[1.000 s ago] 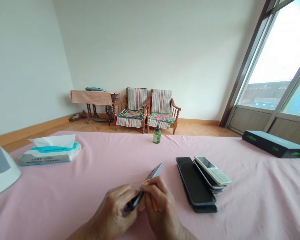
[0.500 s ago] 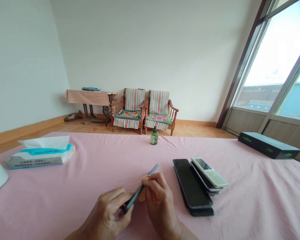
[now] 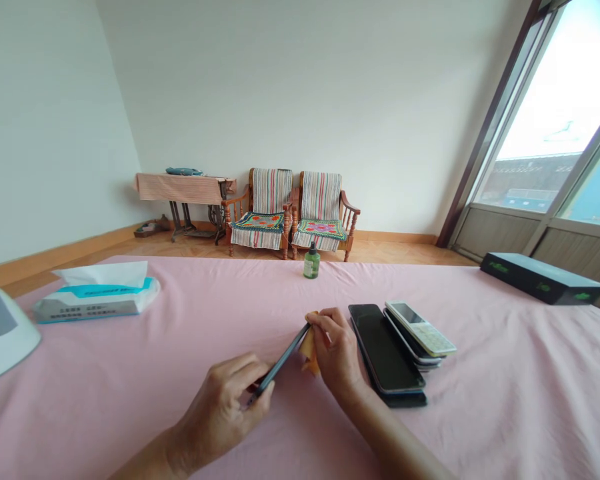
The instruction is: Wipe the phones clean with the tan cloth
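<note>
Daylight comes from the window point(image 3: 555, 113) at right (glaring almost white); shadows are soft and faint.

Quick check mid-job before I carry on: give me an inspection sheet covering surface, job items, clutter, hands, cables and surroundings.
Surface: pink tablecloth, creased in places.
Job items: slim device, seen edge-on; yellow cloth at its far end.
Clutter: tissue pack and white appliance, cut off by the frame, left; green bottle, far edge; two phone stacks, topped by a black phone and a white keypad phone, and a dark box, right.
Hands: left hand grips the device's near end; right hand pinches the cloth.
Cables: nothing seen on the tablecloth.
Surroundings: two chairs, a cloth-draped stand, window at right.
</note>
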